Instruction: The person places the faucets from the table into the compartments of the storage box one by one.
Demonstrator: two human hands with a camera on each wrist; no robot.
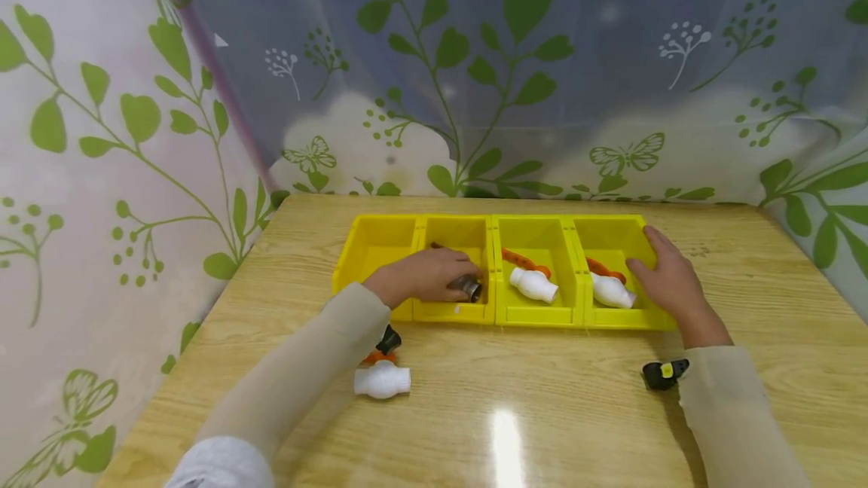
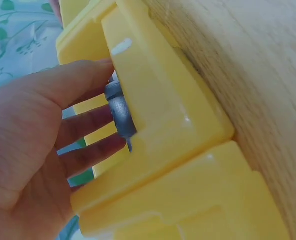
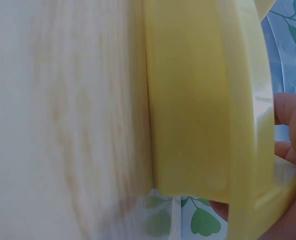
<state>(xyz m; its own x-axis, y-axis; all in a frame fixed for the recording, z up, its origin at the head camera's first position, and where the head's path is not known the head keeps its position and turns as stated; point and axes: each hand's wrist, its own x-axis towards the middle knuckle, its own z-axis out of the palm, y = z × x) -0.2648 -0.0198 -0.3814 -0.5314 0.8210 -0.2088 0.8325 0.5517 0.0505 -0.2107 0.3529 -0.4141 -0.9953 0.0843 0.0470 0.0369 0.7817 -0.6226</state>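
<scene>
My left hand [image 1: 434, 276] reaches into the second yellow bin [image 1: 454, 313] from the left and holds a grey metal valve [image 1: 469, 288]. Its round open end sticks out past my fingers; most of its body is covered. In the left wrist view, thumb and fingers lie around the grey valve [image 2: 119, 110] behind the bin's front lip. My right hand [image 1: 671, 277] grips the right wall of the rightmost bin [image 1: 613, 318], thumb on the inner side. White valves with orange handles lie in the third bin, valve [image 1: 533, 285], and the rightmost, valve [image 1: 612, 291].
Another white valve [image 1: 383, 380] with an orange handle lies on the wooden table [image 1: 542, 413] below my left forearm. The leftmost bin [image 1: 380, 236] joins the row. Black pieces show by each wrist, one marked yellow [image 1: 664, 373]. Leaf-patterned cloth [image 1: 407, 134] stands behind the table.
</scene>
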